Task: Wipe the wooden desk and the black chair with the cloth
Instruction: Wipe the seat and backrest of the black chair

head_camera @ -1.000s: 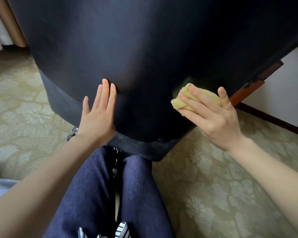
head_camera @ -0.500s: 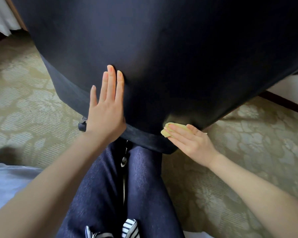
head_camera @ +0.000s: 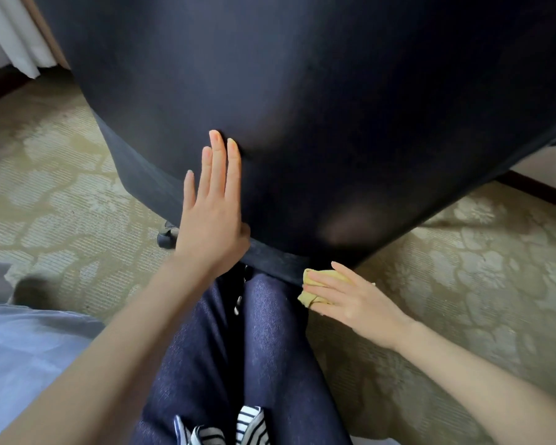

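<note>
Patterned beige carpet [head_camera: 61, 194] covers the left and right of the frame, with a pale curtain [head_camera: 16, 36] at the upper left. Above it, the black chair [head_camera: 302, 107] fills the upper middle with its broad dark back. At the bottom centre are the person's legs [head_camera: 254, 348] in dark jeans.

The left hand [head_camera: 212, 226] lies flat on the chair's lower back, left of centre. Its fingers [head_camera: 219, 162] are straight and released, holding nothing. The right hand [head_camera: 357, 303], lower right of centre, grasps the yellow cloth [head_camera: 315, 285] with curled fingers just at the chair back's bottom rim; whether the cloth touches it is unclear. The wooden counter is out of view.

Wiping the chair looks to be the step in hand. The next move likely calls for carrying the cloth up to an unwiped strip while the flat hand braces the back.
</note>
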